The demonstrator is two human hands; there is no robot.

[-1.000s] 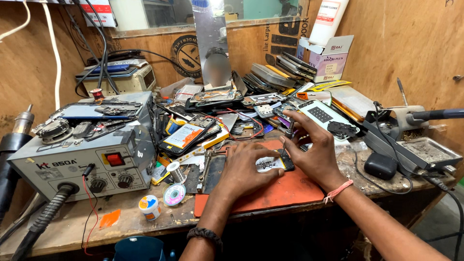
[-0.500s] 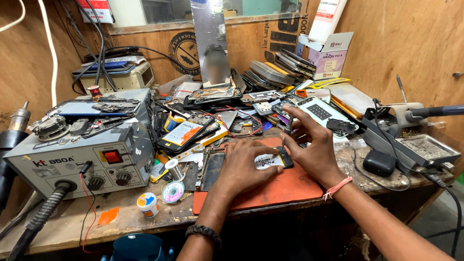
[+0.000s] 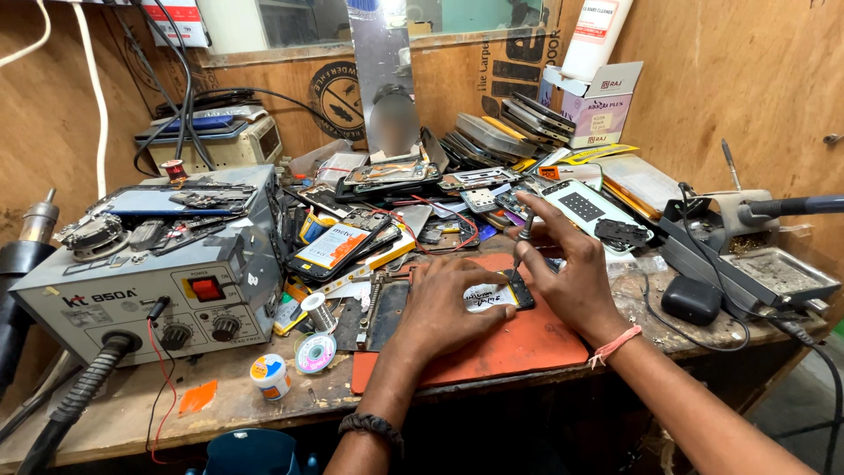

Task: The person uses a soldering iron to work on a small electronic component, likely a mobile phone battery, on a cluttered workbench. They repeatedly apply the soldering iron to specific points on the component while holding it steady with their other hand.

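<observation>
Pressing flat with fingers spread, the left hand [image 3: 448, 303] pins a small opened phone [image 3: 494, 295] on the orange mat [image 3: 527, 347] at the front of the cluttered wooden surface [image 3: 220, 413]. The right hand [image 3: 571, 264] has its grip closed on a thin screwdriver [image 3: 522, 242] (its tip seemingly touching the phone's upper edge). A grey rework station [image 3: 149, 281] stands well to the left.

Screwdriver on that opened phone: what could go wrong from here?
The screwdriver in the right hand could slip and gouge the opened phone, which only the left hand steadies. A loosened screw might vanish among the phone parts crowding the orange mat. The red wire lies close by and could snag.
</observation>
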